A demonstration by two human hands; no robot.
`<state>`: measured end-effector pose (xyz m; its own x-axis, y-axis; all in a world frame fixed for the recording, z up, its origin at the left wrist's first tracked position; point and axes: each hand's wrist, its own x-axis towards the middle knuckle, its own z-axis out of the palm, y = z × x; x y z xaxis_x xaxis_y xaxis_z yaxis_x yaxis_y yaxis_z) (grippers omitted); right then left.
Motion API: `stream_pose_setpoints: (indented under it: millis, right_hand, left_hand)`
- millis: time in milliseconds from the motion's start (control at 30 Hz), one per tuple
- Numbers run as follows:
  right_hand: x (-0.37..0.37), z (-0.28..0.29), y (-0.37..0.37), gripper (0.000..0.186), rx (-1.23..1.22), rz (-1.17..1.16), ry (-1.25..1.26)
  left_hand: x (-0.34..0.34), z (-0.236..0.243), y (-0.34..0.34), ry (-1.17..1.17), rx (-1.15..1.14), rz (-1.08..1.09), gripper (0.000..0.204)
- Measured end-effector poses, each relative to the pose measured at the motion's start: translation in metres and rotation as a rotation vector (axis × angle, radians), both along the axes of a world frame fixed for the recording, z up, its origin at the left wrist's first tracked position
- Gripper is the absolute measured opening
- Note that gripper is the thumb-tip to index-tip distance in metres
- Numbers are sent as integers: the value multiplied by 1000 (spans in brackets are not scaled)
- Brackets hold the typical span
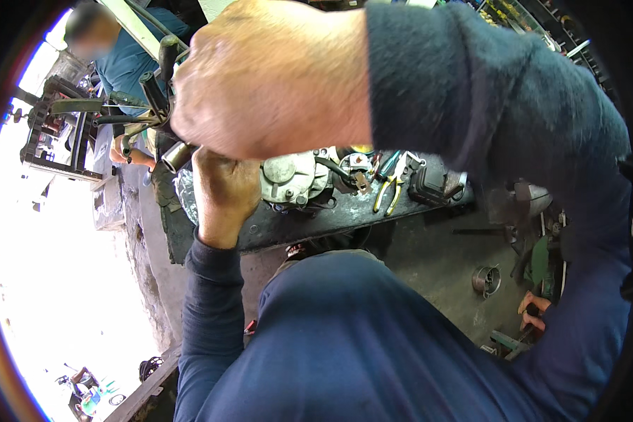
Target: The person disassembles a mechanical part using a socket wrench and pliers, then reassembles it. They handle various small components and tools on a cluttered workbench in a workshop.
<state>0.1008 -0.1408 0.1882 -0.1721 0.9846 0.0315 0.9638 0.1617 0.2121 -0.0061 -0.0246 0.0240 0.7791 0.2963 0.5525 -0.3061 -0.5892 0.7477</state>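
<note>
Right hand (274, 81) is overlapping left hand (226, 186); fingertips are hiding, so can't say what either is pinching. Metal tube (178, 157) is jutting just left; engine casing (283, 170) is lying on workbench (352, 216).

On my feed, strong light comes from the left and burns that side to white, while the floor (429, 264) on the right is dim. The right hand (274, 84) looks bright and slightly blurred. Coloured fringes follow the left rim, and the corners are black.
</note>
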Motion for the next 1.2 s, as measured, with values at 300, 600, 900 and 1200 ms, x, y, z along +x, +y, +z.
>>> stream_pose_setpoints:
  millis: [300, 600, 900, 1200]
  right_hand:
    - [50, -3, 30, 40, 811, 993, -236]
    - [68, -13, 57, 37, 591, 1111, -247]
    - [68, -30, 85, 40, 426, 1127, -172]
    - [60, -38, 120, 44, 675, 1499, -168]
  left_hand:
    - [-10, 2, 2, 246, 12, -19, 23]
    - [-12, 4, 6, -2, 606, 16, 29]
    - [-11, 22, -61, 65, -63, 352, 32]
    - [-4, 11, -61, 25, -78, 396, 21]
